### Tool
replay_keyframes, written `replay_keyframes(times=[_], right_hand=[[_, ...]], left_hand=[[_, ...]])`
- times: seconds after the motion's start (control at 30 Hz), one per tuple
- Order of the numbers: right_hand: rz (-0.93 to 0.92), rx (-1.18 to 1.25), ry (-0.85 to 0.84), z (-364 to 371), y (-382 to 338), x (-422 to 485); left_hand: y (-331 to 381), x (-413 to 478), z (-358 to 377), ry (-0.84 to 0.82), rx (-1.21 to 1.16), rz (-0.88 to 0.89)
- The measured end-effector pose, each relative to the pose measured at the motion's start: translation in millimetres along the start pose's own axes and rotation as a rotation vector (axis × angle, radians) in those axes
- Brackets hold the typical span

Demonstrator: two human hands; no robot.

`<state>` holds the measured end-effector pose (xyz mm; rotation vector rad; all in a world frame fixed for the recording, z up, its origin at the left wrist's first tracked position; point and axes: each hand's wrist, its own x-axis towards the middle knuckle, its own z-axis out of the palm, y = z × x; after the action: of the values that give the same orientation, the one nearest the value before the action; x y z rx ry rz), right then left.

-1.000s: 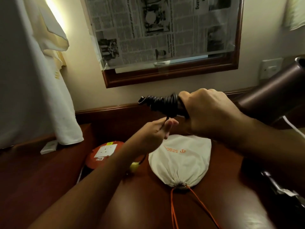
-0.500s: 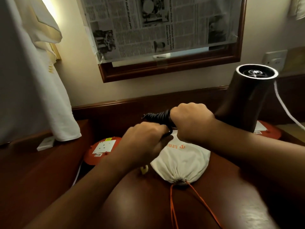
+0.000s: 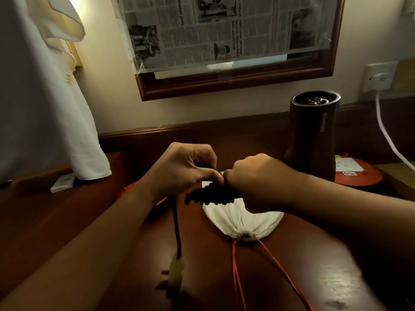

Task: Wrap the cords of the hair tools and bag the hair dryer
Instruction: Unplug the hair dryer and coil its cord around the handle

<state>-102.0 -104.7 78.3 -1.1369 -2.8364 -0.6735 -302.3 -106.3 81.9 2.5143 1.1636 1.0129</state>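
My right hand (image 3: 256, 178) grips the handle of a dark brown hair dryer (image 3: 314, 135), whose barrel points up with the grille on top. The black cord (image 3: 208, 195) is wound in tight coils around the handle, sticking out to the left of my fist. My left hand (image 3: 182, 169) pinches the cord's loose end right beside the right hand. The free length hangs down to a yellowish plug (image 3: 175, 270), blurred. Below the hands lies a white drawstring bag (image 3: 242, 223), closed, with orange strings (image 3: 238, 277) trailing toward me.
All this is above a dark wooden table (image 3: 292, 277). Orange round objects sit at right (image 3: 359, 173) and behind my left wrist (image 3: 161, 200). A white cable (image 3: 386, 135) runs from a wall socket (image 3: 379, 76). A white towel (image 3: 45, 108) hangs at left, near a framed mirror covered with newspaper (image 3: 224, 30).
The dryer has come down and tilted upright, its barrel now standing behind my right hand. My left hand moved up to the coils, and the plug end now dangles low.
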Motion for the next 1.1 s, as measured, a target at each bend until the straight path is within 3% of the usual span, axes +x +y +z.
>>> replay_keyframes(times=[0.1,0.4,0.47,0.53,0.57,0.63,0.7,0.8,0.93,1.1], right_hand=[[0.027,0.034,0.033,0,-2,-4],[0.093,0.216,0.226,-16,-5,-23],[0.103,0.264,0.254,-19,-5,-24],[0.132,0.316,0.275,-24,-6,-26],[0.143,0.347,0.298,-27,-4,-28],[0.151,0.398,0.355,-33,0,-29],[0.166,0.417,0.394,-38,6,-29],[0.216,0.396,0.391,-39,16,-26],[0.306,0.345,0.337,-27,24,-20],[0.336,0.278,0.208,-18,27,-9]], left_hand=[[-9,2,-8,-0.025,-0.214,-0.111],[-32,10,3,0.021,-0.655,-0.139],[-34,7,18,0.084,-0.516,-0.06],[-32,4,31,0.109,-0.473,-0.161],[-27,3,35,0.087,-0.572,-0.24],[-20,-2,47,0.138,-0.635,-0.206],[-1,-6,62,0.157,-0.566,-0.264],[9,-17,71,0.029,-0.738,-0.429],[34,-25,76,-0.012,-0.626,-0.442],[57,-23,72,-0.157,0.044,-0.297]])
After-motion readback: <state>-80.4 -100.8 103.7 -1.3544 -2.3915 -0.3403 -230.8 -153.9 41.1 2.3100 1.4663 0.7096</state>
